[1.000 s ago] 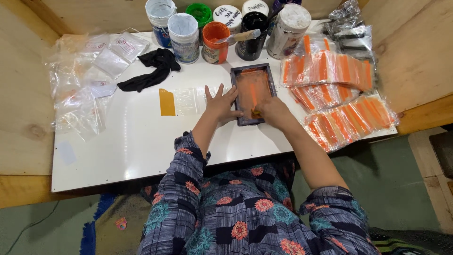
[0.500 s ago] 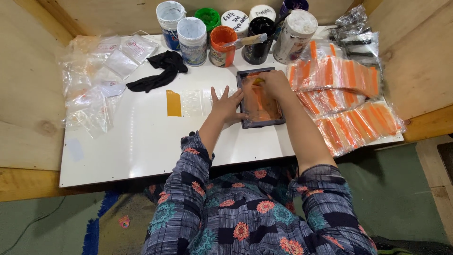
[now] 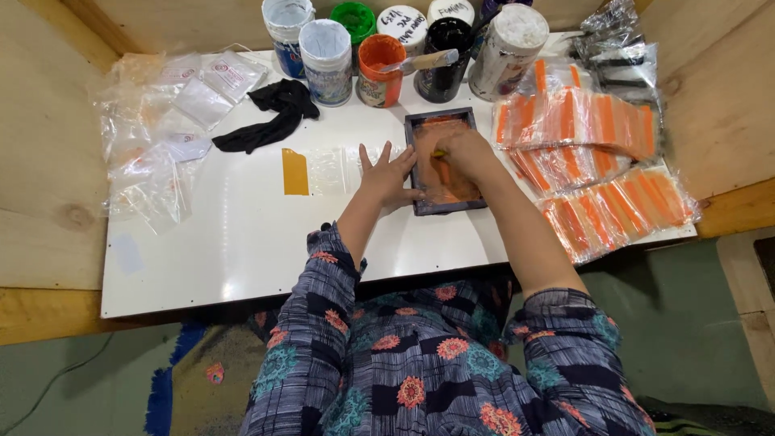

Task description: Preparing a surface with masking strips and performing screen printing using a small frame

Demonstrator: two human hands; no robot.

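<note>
Hands of a person in a flower-patterned sleeve work over a white bench (image 3: 242, 242). The left hand (image 3: 387, 173) lies flat with fingers spread, its palm on the bench surface and its fingertips against the left rim of a dark rectangular tray (image 3: 420, 206) filled with orange paste; its grip is wide open and holds nothing. The right hand (image 3: 460, 153) is inside the tray, its grip closed around a small orange stick-shaped piece (image 3: 442, 171) that points down into the paste. The tray sits near the middle of the bench, slightly toward the far side.

Just left of the left hand lies a clear plastic sleeve with an orange end strip (image 3: 295, 171). A black cloth (image 3: 270, 113) is crumpled further left, and a loose heap of empty clear plastic bags (image 3: 161, 129) covers the left end of the bench. Behind the tray stands a row of plastic jars (image 3: 327, 52), among them an orange jar with a brush resting across it (image 3: 379, 69). To the right, stacks of clear packets with orange sticks inside (image 3: 597, 161) fan out to the edge of the bench.
</note>
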